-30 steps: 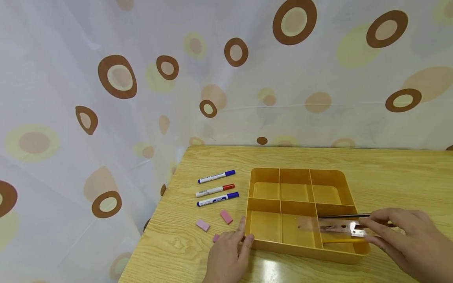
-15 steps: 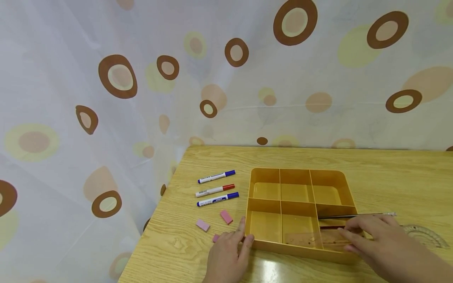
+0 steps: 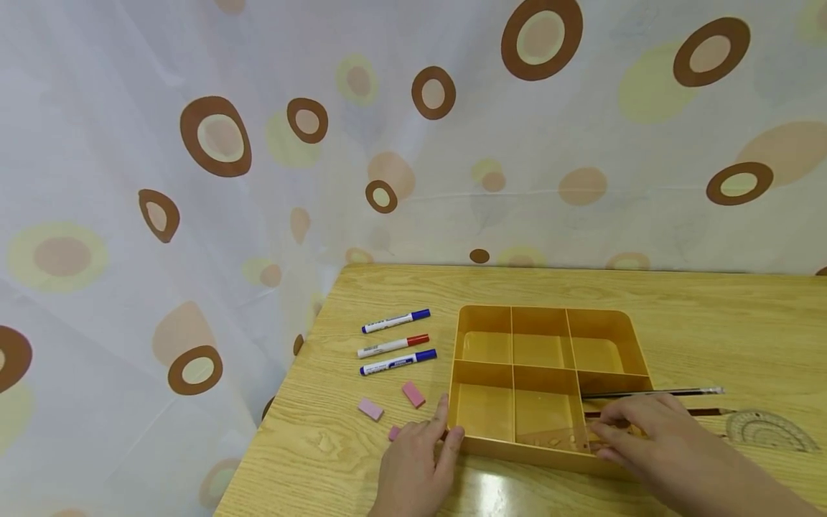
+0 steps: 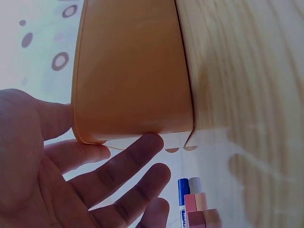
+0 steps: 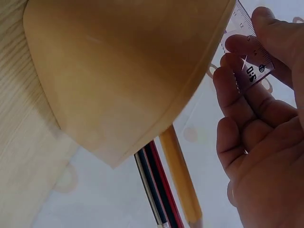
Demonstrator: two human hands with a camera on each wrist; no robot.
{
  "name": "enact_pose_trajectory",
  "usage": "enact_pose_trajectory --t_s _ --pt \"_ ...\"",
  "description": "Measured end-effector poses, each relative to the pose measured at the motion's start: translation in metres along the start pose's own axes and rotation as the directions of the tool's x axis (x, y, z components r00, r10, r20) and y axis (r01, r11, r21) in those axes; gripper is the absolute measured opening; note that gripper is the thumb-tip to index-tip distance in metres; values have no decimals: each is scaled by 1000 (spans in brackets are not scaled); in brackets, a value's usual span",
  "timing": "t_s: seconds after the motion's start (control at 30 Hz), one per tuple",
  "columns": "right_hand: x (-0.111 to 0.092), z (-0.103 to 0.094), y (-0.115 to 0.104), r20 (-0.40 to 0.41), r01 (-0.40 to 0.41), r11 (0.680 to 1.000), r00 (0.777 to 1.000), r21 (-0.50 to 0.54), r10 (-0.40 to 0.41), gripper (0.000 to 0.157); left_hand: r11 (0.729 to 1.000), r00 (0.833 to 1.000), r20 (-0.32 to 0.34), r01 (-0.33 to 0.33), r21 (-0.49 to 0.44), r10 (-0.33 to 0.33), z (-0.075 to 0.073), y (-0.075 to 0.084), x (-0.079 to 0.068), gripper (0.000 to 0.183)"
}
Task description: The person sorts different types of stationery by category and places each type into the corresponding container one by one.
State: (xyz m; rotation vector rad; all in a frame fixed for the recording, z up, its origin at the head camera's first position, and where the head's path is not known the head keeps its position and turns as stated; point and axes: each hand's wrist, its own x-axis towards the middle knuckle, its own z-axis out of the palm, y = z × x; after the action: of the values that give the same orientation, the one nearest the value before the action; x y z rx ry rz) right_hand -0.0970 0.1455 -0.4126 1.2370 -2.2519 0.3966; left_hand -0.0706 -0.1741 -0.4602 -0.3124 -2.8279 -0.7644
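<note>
An orange tray [image 3: 523, 454] with several compartments stands on the table. My right hand [image 3: 665, 438] is over its front right compartment and pinches the end of a clear ruler [image 5: 255, 71] between thumb and fingers. The ruler's other end slants down across the front middle compartment. Two dark pencils [image 3: 685, 392] and a yellow pencil [image 5: 180, 175] stick out over the tray's right side; in the head view the hand mostly hides the yellow one. My left hand [image 3: 420, 459] rests at the front left corner, thumb at the rim and extended fingers against the outer wall.
Left of the tray lie a blue-capped marker [image 3: 395, 321], a red-capped marker [image 3: 393, 346] and another blue-capped one [image 3: 398, 362]. Pink erasers [image 3: 413, 394] lie nearer the left hand. A clear protractor [image 3: 772, 429] lies to the right. A patterned curtain [image 3: 413, 143] hangs behind the table.
My right hand has moved left and toward the tray's front with the ruler, lowering it into the front compartments. The protractor and the pencil ends show more now. The left hand stays put.
</note>
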Motion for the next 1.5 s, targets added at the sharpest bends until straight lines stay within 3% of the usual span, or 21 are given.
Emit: enact_pose_trajectory --t_s 0.13,0.5,0.6,0.73,0.83,0.93,1.1,1.2,1.27,1.37,1.5 --pt "1 4 -1 -39 23 1000 999 10 -22 45 1000 1000 -1 2 -3 -2 0 0 0 49" --pt "1 8 -2 -49 -13 999 999 -40 11 49 1000 1000 8 15 -13 -15 -1 0 -2 51" --pt "0 6 -2 -13 -28 998 1000 -61 27 45 1000 1000 19 23 -17 -22 -2 -1 -2 51" --pt "-1 0 -3 29 -74 996 997 -50 76 27 1000 1000 23 21 -17 -20 -1 -1 -2 51" --pt "-1 -8 -1 -15 -80 996 997 -43 79 29 1000 1000 17 13 -13 -13 -1 -2 -2 51" --pt "-4 -19 2 -81 -75 995 994 -72 70 42 1000 1000 11 11 -8 -11 -2 -2 -3 50" --pt "-11 -37 14 -250 -52 997 968 -57 37 51 1000 1000 2 15 1 -15 -1 -2 -3 50" --pt "-21 -45 25 -353 -87 994 934 -63 59 54 1000 1000 1 14 3 -14 -3 -3 -4 50" --pt "-33 -48 32 -390 -168 984 912 -68 128 58 1000 1000 0 12 5 -12 -4 -3 -4 51" --pt "-53 -52 41 -358 -316 942 898 -116 257 67 1000 1000 -3 6 6 -6 -5 -4 -3 52" --pt "-76 -51 52 -299 -409 897 888 -167 350 75 1000 1000 -5 6 8 -5 -5 -5 -3 52"
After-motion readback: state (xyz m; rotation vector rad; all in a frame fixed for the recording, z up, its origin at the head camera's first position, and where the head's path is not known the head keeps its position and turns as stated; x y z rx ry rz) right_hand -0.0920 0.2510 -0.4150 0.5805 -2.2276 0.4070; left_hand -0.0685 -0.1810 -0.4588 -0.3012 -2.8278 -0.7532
